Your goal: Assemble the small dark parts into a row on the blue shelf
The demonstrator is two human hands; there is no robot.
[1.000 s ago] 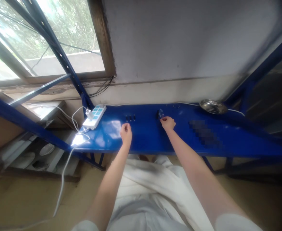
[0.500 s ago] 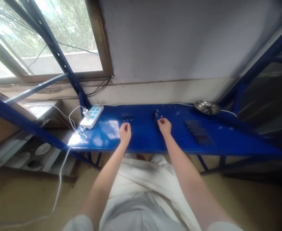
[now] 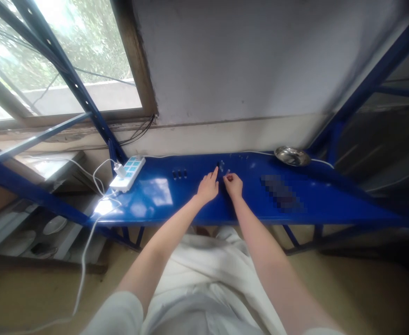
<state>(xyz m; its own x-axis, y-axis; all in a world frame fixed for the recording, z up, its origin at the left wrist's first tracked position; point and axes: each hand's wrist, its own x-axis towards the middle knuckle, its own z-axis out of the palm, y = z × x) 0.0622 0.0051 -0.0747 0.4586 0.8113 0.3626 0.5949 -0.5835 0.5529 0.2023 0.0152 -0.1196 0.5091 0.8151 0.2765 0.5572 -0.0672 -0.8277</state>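
Note:
My left hand (image 3: 208, 186) reaches over the blue table with its fingers stretched out. Its fingertips are at a small cluster of dark and clear pieces (image 3: 221, 165); whether they touch it I cannot tell. Just to the right, my right hand (image 3: 234, 185) is closed in a pinch. A tiny clear piece (image 3: 228, 171) shows by its fingertips, too small to name, and the fingers hide whatever else is there. Left of both hands, three small dark tubes with clear ends (image 3: 179, 174) stand in a row.
On the blue table (image 3: 197, 211), a white power strip (image 3: 129, 173) with a plugged-in cord lies at the left. A shiny metal bowl (image 3: 292, 156) sits at the back right, near a blurred-out dark object (image 3: 281, 191). Several tiny bits (image 3: 241, 157) lie towards the wall.
My left hand has moved right, away from the row of tubes to the small cluster, and its fingers have opened out. My right hand stays pinched close to the cluster. The view has shifted slightly.

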